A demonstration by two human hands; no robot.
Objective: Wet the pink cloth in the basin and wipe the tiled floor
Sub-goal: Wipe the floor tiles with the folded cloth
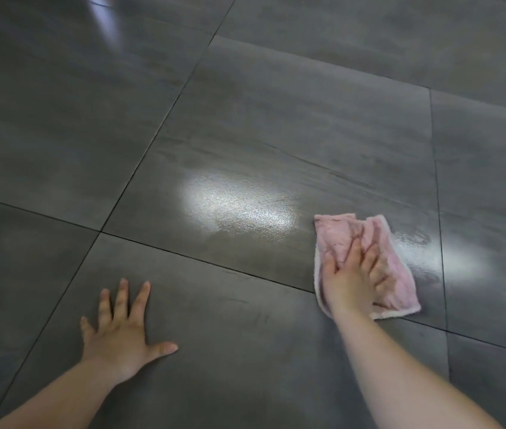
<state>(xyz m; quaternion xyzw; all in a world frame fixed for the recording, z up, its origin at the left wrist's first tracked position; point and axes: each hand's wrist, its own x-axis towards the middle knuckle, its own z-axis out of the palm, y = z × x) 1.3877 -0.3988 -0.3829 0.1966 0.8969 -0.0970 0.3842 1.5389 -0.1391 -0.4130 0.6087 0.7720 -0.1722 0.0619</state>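
The pink cloth (343, 235), folded with a white edge, lies flat on the dark grey tiled floor (245, 119) at the right. My right hand (353, 278) presses down on top of it, fingers bent into the fabric. My left hand (121, 329) rests flat on a tile at the lower left, fingers spread, holding nothing. A wet shiny patch (239, 209) glistens just left of the cloth, and a wet streak (415, 246) shows to its right. The basin is out of view.
Large dark tiles with thin grout lines (158, 131) fill the whole view. Light reflections sit at the top left (106, 20) and at the right edge (468, 264). Nothing else stands on the floor here.
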